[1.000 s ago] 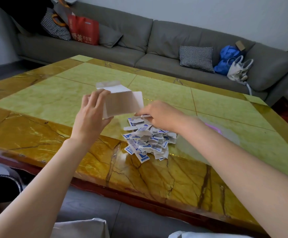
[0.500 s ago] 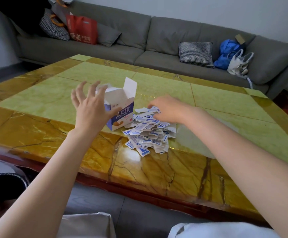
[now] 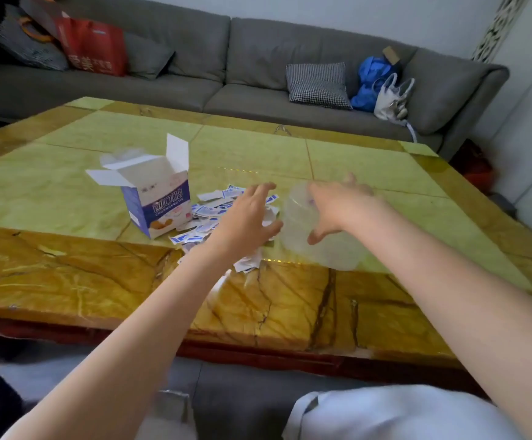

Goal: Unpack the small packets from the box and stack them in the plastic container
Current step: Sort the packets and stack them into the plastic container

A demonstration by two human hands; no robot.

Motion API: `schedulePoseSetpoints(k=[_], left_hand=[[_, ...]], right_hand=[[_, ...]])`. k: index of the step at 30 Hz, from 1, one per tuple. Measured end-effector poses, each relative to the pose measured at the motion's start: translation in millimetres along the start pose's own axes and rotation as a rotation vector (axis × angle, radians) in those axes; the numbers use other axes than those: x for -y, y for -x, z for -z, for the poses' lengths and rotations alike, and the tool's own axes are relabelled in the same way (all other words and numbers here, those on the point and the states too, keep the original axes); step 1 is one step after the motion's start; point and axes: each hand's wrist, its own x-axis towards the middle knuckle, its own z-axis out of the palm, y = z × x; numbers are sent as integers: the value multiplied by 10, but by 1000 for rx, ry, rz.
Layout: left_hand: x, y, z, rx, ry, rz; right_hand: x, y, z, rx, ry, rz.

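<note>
The box [image 3: 158, 198] stands upright on the green and yellow marble tabletop [image 3: 68, 192], its top flaps open and its blue and white printed face turned toward the camera. Just to its right, touching its lower edge, lies a loose heap of small blue and white packets [image 3: 209, 217], spread flat on the tabletop and partly hidden under the left forearm.

The left hand [image 3: 245, 217] reaches over the heap with its fingers [image 3: 263, 190] straight and slightly apart, thumb pointing right toward the clear plastic container [image 3: 302, 227]. It holds nothing; whether the palm touches the packets cannot be told.

The container sits just right of the heap, a see-through round tub that seems tilted, with its open rim toward the camera, though blur makes its outline hard to follow. The right hand [image 3: 337, 204] is laid over its top and far side, fingers spread and curved around the wall, thumb low on the near side. It appears to grip the container, but the clear plastic and motion blur leave the contact uncertain.

Behind the tabletop runs a grey sofa [image 3: 258, 58]. On it are a checked cushion [image 3: 318, 85], a blue bag [image 3: 372, 81] with a white bag [image 3: 390, 100] beside it, and a red shopping bag [image 3: 95, 49] at the left end.
</note>
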Motion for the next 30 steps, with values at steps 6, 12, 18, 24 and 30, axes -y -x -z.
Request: schedulePoseSetpoints(k=[6, 12, 18, 24, 30], left_hand=[[-117, -132, -206, 137, 212, 144], [-115, -240, -262, 88, 251, 184], [-103, -291, -207, 129, 281, 176], [-95, -317, -225, 136, 265, 152], [-140, -362, -288, 135, 241, 154]], right_hand=[[-72, -69, -204, -122, 72, 131], [13, -135, -208, -91, 85, 127], [-308, -332, 189, -235, -256, 65], [-692, -677, -76, -237, -496, -259], [-637, -713, -412, -19, -590, -213]])
